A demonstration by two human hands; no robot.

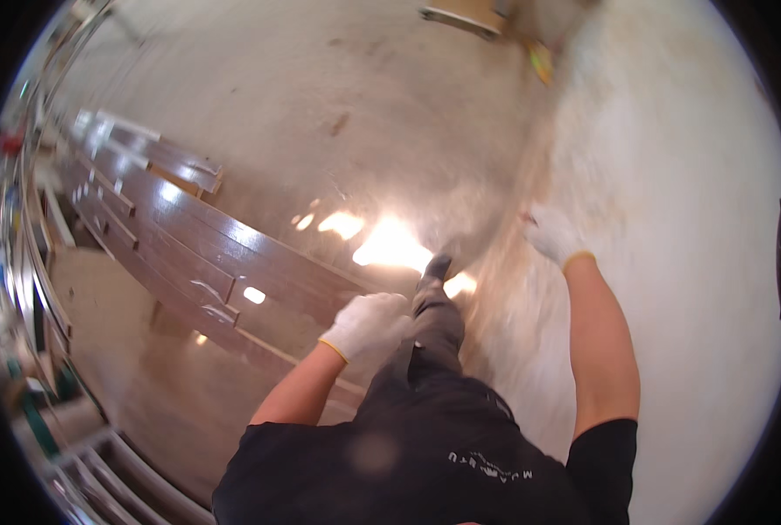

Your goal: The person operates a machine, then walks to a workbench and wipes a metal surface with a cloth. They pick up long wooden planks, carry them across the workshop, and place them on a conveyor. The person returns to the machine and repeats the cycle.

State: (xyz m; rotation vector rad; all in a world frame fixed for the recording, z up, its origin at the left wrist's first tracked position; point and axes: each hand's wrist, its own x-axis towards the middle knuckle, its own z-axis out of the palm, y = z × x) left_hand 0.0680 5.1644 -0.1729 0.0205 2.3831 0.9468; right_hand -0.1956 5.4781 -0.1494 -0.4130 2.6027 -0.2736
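Note:
My left hand [369, 325], in a white knitted glove with a yellow cuff, hangs in front of my body, its fingers curled in. Nothing shows in it. Below and beyond it in the picture lie long, glossy brown planks [207, 232] on the floor, apart from the hand. My right hand [555, 234], gloved the same way, is held out beside the pale wall [670, 219]. Motion smears its fingers, and a bare fingertip seems to show at its end. I make out no object in it.
One foot [440, 265] is stretched forward on the shiny concrete floor [277, 105], between planks and wall. Metal racking [128, 477] and stacked long pieces line the left side. Ahead, a brown box on a low wheeled base [465, 16] stands near a yellow item [541, 64].

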